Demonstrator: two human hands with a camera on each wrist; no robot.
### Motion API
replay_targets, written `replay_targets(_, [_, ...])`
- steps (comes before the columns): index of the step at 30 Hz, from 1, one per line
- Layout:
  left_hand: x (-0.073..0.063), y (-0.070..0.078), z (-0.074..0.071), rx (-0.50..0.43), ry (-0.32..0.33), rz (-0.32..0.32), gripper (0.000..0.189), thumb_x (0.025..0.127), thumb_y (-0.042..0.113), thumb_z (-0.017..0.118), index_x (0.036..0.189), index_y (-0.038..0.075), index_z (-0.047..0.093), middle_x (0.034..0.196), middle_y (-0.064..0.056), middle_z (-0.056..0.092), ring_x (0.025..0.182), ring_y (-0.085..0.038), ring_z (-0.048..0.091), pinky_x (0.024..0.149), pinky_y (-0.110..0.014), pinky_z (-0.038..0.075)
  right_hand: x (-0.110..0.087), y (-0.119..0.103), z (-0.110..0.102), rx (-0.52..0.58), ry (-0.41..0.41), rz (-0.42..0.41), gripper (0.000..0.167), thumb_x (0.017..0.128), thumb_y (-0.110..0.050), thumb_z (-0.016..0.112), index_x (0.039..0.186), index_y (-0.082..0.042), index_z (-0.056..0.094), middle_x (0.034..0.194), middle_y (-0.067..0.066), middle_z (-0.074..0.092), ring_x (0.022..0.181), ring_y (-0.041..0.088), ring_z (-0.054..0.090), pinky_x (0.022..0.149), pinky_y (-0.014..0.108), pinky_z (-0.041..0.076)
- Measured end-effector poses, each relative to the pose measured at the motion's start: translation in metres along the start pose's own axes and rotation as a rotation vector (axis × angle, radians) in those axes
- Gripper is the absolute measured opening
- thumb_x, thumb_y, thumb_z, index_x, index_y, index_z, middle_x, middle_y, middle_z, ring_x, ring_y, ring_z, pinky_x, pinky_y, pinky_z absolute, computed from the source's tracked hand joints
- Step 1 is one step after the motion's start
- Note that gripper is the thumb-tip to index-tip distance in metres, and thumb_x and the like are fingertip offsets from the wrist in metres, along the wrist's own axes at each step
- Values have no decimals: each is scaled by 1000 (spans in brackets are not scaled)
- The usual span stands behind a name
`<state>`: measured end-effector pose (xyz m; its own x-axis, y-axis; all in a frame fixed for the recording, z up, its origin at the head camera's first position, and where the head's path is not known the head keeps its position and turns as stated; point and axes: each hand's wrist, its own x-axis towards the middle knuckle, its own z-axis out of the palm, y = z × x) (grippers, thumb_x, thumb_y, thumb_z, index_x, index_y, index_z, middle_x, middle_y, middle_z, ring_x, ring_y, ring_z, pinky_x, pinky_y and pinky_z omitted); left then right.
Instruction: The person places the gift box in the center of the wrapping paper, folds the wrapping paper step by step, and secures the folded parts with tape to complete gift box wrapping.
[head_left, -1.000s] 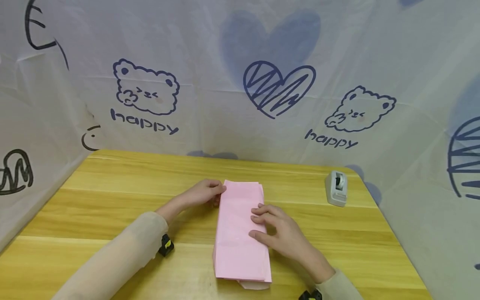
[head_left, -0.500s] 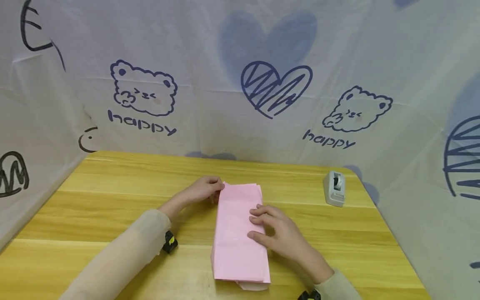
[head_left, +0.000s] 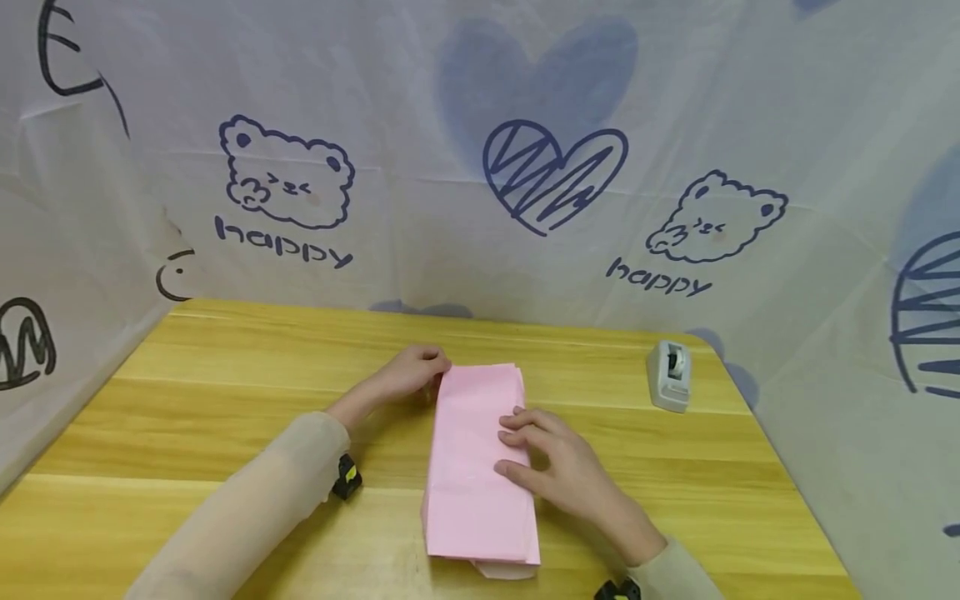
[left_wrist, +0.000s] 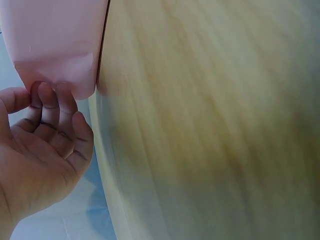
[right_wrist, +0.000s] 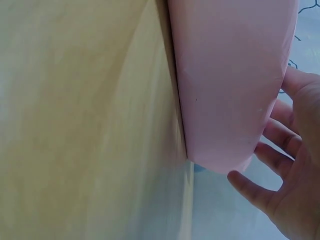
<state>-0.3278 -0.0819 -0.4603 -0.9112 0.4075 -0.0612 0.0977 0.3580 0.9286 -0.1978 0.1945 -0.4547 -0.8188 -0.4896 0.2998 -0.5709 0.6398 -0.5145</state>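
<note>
While a cream fabric sleeve (head_left: 247, 508) is covering each forearm, a long, box-shaped packet of pink paper (head_left: 476, 475) is lying lengthwise at the middle of a yellow wood-grain table (head_left: 247, 367), a paler flap (head_left: 506, 571) poking out under its near end; what the packet may be holding inside cannot be told. The person's right hand (head_left: 566, 467) is resting along its right side, fingers apart and loosely bent, touching rather than gripping. Farther off, the left hand (head_left: 405, 373) is pinching the packet's far left corner between thumb and curled forefinger. Toward the table's far right corner, a light-grey plastic tape dispenser (head_left: 670, 379) is standing well apart from both hands. Behind, a whitish cloth (head_left: 420, 233) is hanging, showing blue hearts, outlined bear faces and the word "happy".
</note>
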Motion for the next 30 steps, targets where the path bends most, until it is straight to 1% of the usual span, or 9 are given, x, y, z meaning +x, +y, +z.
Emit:
replay_targets(4, [-3, 2, 0, 22, 35, 6, 28, 108, 19, 50, 86, 4, 61, 76, -16, 60, 63, -25, 56, 60, -34, 52, 1, -4, 2, -24, 21, -2, 38, 91, -38, 81, 119, -13, 77, 137, -10, 64, 139, 17, 53, 115, 44, 44])
replay_targets(7, [-7, 1, 0, 31, 56, 3, 31, 109, 22, 51, 88, 2, 61, 78, -17, 62, 63, -24, 56, 60, -34, 53, 2, -8, 5, -35, 55, 1, 37, 90, -37, 82, 118, -13, 77, 136, -8, 65, 136, 19, 55, 113, 44, 46])
replay_targets(10, [-14, 1, -2, 48, 52, -4, 33, 109, 25, 51, 91, -1, 63, 80, -16, 63, 65, -24, 58, 62, -34, 53, 2, -12, 8, -38, 86, 19, 38, 89, -37, 83, 117, -11, 78, 135, -6, 65, 135, 22, 56, 112, 46, 47])
replay_targets(14, [-27, 5, -3, 72, 16, 2, 33, 109, 24, 51, 92, -1, 64, 79, -14, 64, 69, -25, 59, 64, -34, 53, 3, -16, 10, -60, 110, 74, 39, 89, -37, 83, 117, -11, 78, 136, -6, 65, 136, 24, 56, 109, 49, 50])
replay_targets(18, [-42, 7, -1, 125, -23, 19, 32, 109, 25, 52, 90, 2, 63, 78, -11, 61, 69, -21, 54, 64, -31, 46, 6, -18, 10, -95, 117, 109, 39, 90, -39, 83, 117, -12, 78, 136, -7, 65, 133, 21, 58, 103, 48, 54])
replay_targets(21, [-56, 9, 0, 167, -73, 25, 35, 110, 30, 52, 91, 2, 62, 78, -12, 60, 67, -19, 49, 64, -31, 42, 8, -19, 10, -115, 117, 123, 39, 90, -40, 82, 116, -12, 78, 134, -7, 65, 131, 21, 59, 100, 48, 55])
replay_targets(24, [-72, 11, 2, 203, -120, 26, 39, 110, 35, 52, 91, 2, 61, 77, -11, 61, 64, -17, 46, 62, -31, 40, 9, -19, 10, -125, 120, 132, 38, 89, -39, 83, 116, -12, 78, 133, -7, 66, 130, 21, 60, 98, 48, 56])
replay_targets(30, [-103, 13, 7, 235, -169, 33, 39, 110, 38, 52, 89, 6, 61, 76, -6, 62, 61, -14, 43, 56, -26, 37, 9, -19, 9, -126, 112, 131, 39, 89, -40, 83, 116, -12, 78, 134, -6, 66, 132, 22, 59, 100, 49, 55])
